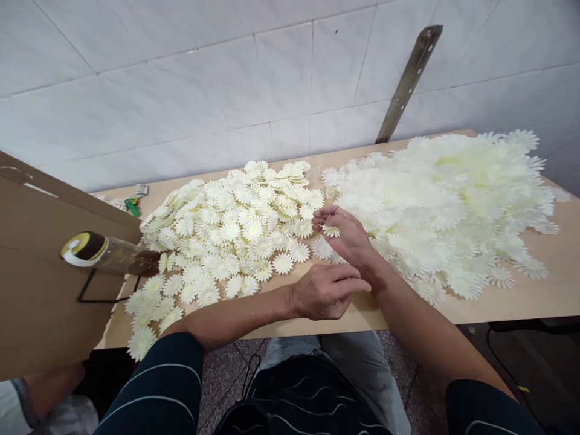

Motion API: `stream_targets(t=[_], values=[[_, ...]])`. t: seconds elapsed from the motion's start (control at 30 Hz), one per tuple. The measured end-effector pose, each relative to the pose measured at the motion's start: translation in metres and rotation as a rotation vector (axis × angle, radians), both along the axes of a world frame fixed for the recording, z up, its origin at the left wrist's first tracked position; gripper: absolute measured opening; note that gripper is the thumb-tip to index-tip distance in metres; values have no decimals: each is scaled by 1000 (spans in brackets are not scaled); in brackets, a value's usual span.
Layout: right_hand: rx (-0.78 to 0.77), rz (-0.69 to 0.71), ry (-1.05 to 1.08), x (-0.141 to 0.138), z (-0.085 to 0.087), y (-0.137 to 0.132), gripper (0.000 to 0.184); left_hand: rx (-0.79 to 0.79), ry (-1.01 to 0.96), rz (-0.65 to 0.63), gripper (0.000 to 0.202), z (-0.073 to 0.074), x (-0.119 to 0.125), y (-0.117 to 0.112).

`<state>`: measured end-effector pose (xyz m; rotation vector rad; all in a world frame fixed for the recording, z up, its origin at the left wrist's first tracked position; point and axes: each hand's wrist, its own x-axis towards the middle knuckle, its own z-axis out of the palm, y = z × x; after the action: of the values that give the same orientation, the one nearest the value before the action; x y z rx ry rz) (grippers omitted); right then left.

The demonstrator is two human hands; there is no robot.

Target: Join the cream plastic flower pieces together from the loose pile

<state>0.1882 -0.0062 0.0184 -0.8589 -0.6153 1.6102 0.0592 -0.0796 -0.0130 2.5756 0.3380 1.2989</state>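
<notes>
Pinching one flower (331, 231), right hand (348, 237) sits by curled left hand (324, 292); bottle markings (145, 262) illegible.

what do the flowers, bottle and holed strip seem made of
Flowers: perhaps fabric or thin plastic, matt, with crisply cut petals.
Bottle: clear plastic or glass, glossy, dark contents showing through.
Holed strip: probably metal, dull grey-brown, thin and straight-edged.
</notes>
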Motion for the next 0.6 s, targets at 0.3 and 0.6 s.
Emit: stream_targets(t=[0.3,0.6], values=[[-50,32,-55,1,7,0,30,-439,-184,327,18,11,-8,13],[123,171,-106,3,8,-8,42,-1213,-473,330,43,15,1,32]])
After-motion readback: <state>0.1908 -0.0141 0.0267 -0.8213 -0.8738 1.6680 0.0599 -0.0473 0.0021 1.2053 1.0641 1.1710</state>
